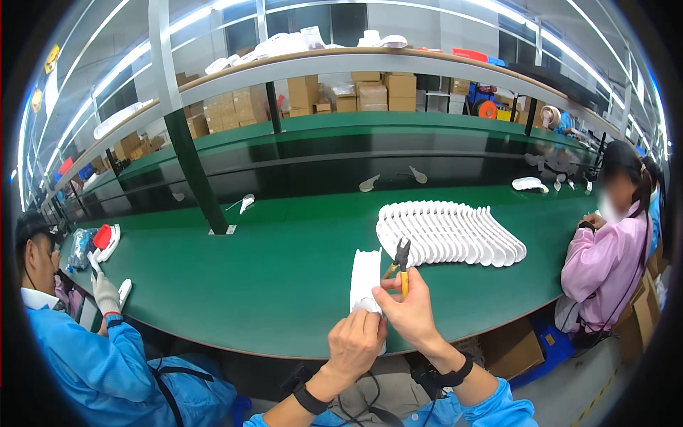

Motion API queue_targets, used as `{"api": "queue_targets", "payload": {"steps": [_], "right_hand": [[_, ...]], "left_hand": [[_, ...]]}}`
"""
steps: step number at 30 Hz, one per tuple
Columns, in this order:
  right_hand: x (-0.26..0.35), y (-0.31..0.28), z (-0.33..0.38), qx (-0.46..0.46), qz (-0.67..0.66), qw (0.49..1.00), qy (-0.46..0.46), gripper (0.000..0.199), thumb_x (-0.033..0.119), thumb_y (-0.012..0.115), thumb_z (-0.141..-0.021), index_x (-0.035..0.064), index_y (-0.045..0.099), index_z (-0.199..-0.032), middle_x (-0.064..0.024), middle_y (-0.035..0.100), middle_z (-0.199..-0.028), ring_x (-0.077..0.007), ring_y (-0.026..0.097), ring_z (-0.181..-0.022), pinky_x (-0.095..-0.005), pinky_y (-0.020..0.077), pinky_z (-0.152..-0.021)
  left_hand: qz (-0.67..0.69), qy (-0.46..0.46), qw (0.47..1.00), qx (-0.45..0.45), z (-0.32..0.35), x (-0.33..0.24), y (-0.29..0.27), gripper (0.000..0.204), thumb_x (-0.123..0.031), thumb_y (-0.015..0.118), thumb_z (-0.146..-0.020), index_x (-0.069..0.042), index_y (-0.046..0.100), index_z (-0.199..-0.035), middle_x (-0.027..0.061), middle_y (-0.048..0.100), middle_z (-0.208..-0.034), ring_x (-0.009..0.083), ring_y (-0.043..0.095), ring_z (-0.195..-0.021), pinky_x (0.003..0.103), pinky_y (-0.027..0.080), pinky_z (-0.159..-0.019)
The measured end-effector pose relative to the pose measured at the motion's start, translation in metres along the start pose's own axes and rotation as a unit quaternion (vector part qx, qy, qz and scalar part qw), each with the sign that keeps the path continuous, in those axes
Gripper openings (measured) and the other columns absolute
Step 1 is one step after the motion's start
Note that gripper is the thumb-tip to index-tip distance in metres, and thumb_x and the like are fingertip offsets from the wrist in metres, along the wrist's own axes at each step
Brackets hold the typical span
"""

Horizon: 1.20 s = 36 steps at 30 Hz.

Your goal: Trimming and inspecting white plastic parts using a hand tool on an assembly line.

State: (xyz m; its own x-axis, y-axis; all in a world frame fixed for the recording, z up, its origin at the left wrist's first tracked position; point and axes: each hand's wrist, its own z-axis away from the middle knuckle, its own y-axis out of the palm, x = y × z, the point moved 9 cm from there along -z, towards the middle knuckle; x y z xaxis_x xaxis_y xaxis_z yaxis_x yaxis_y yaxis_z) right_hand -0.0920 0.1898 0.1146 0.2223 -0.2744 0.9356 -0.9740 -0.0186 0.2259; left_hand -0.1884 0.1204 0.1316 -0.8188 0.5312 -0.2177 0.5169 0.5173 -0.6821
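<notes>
Currently: left hand (354, 343) gripping near end of white plastic part (366, 274), long axis running away from hands; right hand (410, 311) clasping yellow-handled cutters (402, 260) just beside it.

The left hand (356, 343) covers the near end of the long white moulded plastic piece (366, 276); the yellow-handled cutting pliers (402, 262) are half buried in the right hand (410, 311); both forearms leave the lower edge.
</notes>
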Motion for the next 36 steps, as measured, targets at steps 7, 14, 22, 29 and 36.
{"api": "queue_targets", "payload": {"steps": [7,14,22,29,36], "right_hand": [[-0.006,-0.002,0.006,-0.033,0.008,0.999,-0.018,0.022,0.005,0.061,-0.079,0.0028,0.040,-0.084,-0.0039,0.052,-0.074,-0.0047,0.052,-0.059,-0.0183,0.0398,-0.047],[0.033,0.002,0.015,0.030,0.331,0.935,-0.126,0.018,0.015,0.050,-0.088,-0.0012,0.048,-0.079,-0.0141,0.051,-0.054,-0.0238,0.053,-0.046,-0.0335,0.0395,-0.043],[0.000,-0.005,0.018,0.090,0.401,0.910,-0.052,0.018,0.011,0.057,-0.083,-0.0012,0.051,-0.071,-0.0108,0.051,-0.060,-0.0199,0.049,-0.049,-0.0280,0.0366,-0.046],[-0.011,0.000,0.024,0.060,0.214,0.966,-0.133,0.016,0.013,0.051,-0.087,-0.0008,0.049,-0.080,-0.0097,0.056,-0.076,-0.0138,0.050,-0.066,-0.0264,0.0401,-0.059],[-0.025,-0.001,0.030,0.089,0.128,0.987,-0.049,0.024,0.020,0.038,-0.093,0.0004,0.045,-0.082,-0.0097,0.053,-0.079,-0.0120,0.049,-0.070,-0.0255,0.0397,-0.066]], "left_hand": [[0.335,-0.225,0.912,-0.072,0.033,0.049,0.004,0.042,-0.007,0.059,-0.078,0.003,0.040,-0.115,0.0120,0.053,-0.100,0.0220,0.053,-0.091,0.028,0.042,-0.078],[0.773,-0.328,0.537,0.075,0.069,0.027,0.051,0.026,-0.015,0.046,-0.091,0.001,0.043,-0.111,0.0115,0.056,-0.087,0.0181,0.057,-0.074,0.031,0.048,-0.067],[0.833,-0.393,0.376,0.103,0.123,0.017,0.062,0.057,-0.043,0.019,-0.094,0.002,0.036,-0.124,0.0153,0.054,-0.090,0.0244,0.055,-0.079,0.036,0.046,-0.070],[0.798,-0.414,0.428,0.098,0.143,0.032,0.078,0.058,-0.044,0.019,-0.095,0.004,0.042,-0.117,0.0124,0.057,-0.088,0.0194,0.059,-0.074,0.033,0.050,-0.069],[0.743,-0.451,0.486,0.089,0.158,0.044,0.089,0.066,-0.052,0.022,-0.091,0.007,0.046,-0.109,0.0128,0.058,-0.078,0.0198,0.059,-0.067,0.032,0.050,-0.061]]}}
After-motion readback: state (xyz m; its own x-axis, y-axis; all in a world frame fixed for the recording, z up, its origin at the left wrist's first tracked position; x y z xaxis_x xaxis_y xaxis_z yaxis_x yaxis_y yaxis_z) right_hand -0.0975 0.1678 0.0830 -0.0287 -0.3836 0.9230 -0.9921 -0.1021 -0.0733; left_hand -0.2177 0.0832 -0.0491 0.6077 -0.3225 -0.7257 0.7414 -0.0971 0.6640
